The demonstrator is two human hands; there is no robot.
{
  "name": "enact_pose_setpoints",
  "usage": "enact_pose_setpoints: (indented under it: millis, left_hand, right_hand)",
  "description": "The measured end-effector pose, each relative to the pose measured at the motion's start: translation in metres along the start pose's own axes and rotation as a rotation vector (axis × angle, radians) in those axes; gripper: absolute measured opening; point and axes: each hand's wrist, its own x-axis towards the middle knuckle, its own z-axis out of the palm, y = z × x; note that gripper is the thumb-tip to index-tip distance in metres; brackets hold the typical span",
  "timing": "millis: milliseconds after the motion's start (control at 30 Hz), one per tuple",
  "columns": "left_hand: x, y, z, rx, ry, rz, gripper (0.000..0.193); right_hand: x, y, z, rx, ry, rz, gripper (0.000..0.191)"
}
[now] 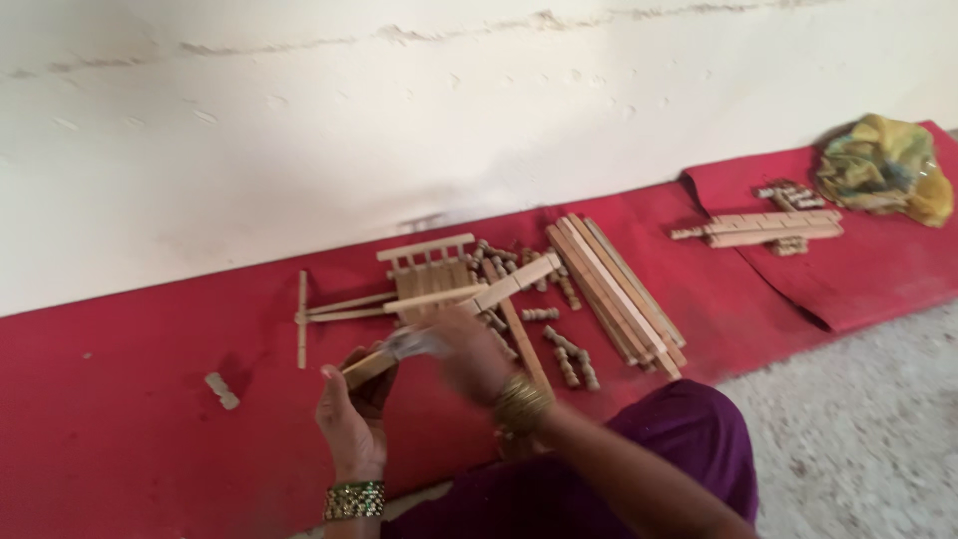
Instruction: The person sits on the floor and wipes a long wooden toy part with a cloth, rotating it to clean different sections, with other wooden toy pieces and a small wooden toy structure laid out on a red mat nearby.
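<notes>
Here my left hand [351,414] pinches a short wooden stick [367,367], fingers wrapped round it; my right hand [469,359] blurred at its far end, finger state can't tell; beyond on red mat [150,419], half-built slatted frame [429,274], long slats [614,294]

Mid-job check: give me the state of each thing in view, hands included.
left hand: closed around a short wooden stick
right hand: blurred, at the stick's far end
wooden frame: partly built, flat on the red mat
long slats: stacked, lying loose
small pegs: scattered
yellow cloth: crumpled
</notes>
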Motion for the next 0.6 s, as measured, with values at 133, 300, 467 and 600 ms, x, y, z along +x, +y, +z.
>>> enact_pose_setpoints:
  millis: [133, 300, 467, 600]
  left_hand:
    - [-0.002, 0.012, 0.012, 0.043, -0.050, -0.018, 0.050]
    - [-0.004, 0.008, 0.020, 0.100, -0.098, -0.034, 0.057]
    - [-0.006, -0.003, 0.020, 0.134, -0.090, -0.055, 0.056]
    - [-0.008, -0.017, 0.011, 0.203, -0.056, -0.070, 0.056]
  right_hand:
    - [0.026, 0.059, -0.040, 0.117, -0.096, 0.524, 0.004]
    - [0.018, 0.087, -0.033, -0.312, 0.398, 0.054, 0.008]
    - [0.006, 0.049, -0.002, -0.140, 0.328, 0.178, 0.006]
    - [-0.004, -0.014, 0.014, -0.080, -0.013, -0.009, 0.030]
